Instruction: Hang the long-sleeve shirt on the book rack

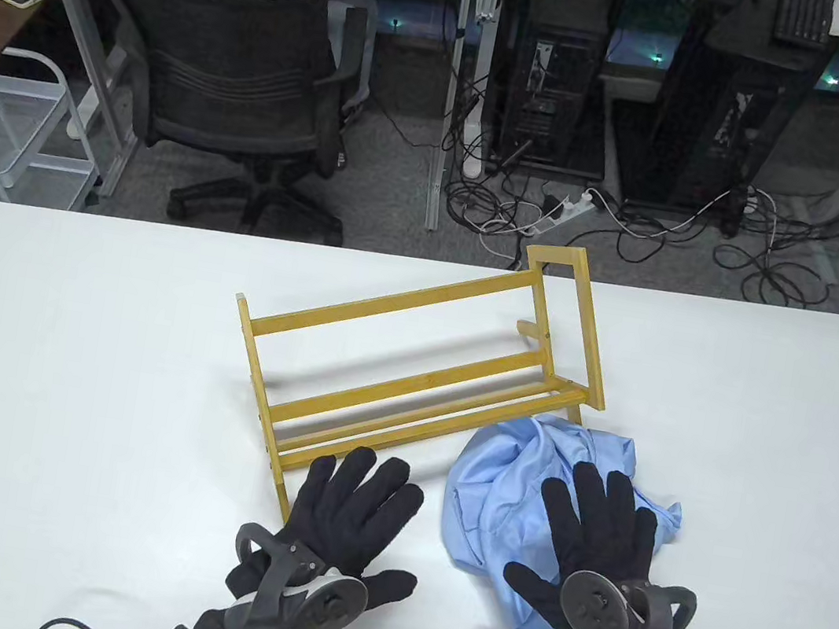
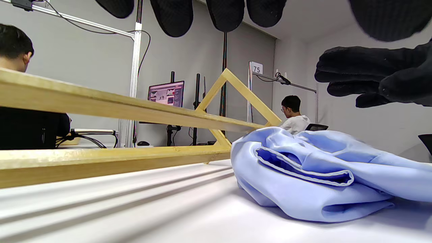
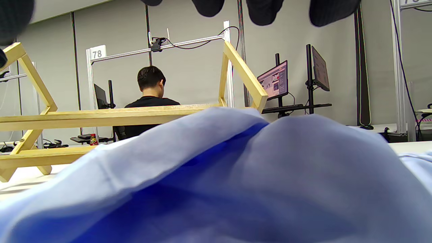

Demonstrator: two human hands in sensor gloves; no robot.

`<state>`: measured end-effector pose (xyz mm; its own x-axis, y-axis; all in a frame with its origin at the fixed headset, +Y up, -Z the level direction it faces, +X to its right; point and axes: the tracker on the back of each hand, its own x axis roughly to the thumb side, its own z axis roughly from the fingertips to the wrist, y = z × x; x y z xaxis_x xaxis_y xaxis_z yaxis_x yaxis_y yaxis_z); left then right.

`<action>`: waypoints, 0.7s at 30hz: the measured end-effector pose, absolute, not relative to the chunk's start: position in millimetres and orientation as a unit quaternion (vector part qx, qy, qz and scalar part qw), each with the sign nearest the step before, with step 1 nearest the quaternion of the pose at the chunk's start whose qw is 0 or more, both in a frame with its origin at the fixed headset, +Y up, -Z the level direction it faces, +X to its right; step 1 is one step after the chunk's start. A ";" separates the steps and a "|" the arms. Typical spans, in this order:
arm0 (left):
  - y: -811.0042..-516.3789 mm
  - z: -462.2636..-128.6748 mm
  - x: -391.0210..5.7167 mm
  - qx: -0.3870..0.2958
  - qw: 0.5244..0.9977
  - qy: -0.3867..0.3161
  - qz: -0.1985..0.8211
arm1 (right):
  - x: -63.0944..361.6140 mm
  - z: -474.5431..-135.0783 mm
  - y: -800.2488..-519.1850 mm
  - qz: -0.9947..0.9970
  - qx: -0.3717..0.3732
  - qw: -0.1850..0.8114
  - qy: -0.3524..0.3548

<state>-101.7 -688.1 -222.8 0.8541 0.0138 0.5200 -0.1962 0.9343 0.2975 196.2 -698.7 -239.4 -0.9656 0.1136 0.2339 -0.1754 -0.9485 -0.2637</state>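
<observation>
The right hand (image 1: 593, 553) is spread wide and flat over the blue shirt (image 1: 511, 488). The left hand (image 1: 344, 513) is wide too, holding nothing, with the wooden rack (image 1: 409, 377) just past its fingertips.

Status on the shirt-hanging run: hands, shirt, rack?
Left hand open, empty, near the rack's front left corner. Right hand spread flat above the shirt, no grip. Shirt crumpled on table, beside the rack. Rack rails bare, nothing in the way.
</observation>
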 end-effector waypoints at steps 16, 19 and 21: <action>-689.0 -224.7 -103.7 0.158 0.954 -0.248 0.064 | 175.4 -267.9 -695.9 0.991 0.098 0.038 -0.080; -689.6 -227.3 -104.9 0.152 0.955 -0.245 0.070 | 169.4 -274.8 -696.7 0.993 0.093 0.024 -0.068; -689.9 -228.5 -105.0 0.150 0.955 -0.244 0.072 | 166.8 -278.1 -699.2 0.994 0.091 0.022 -0.058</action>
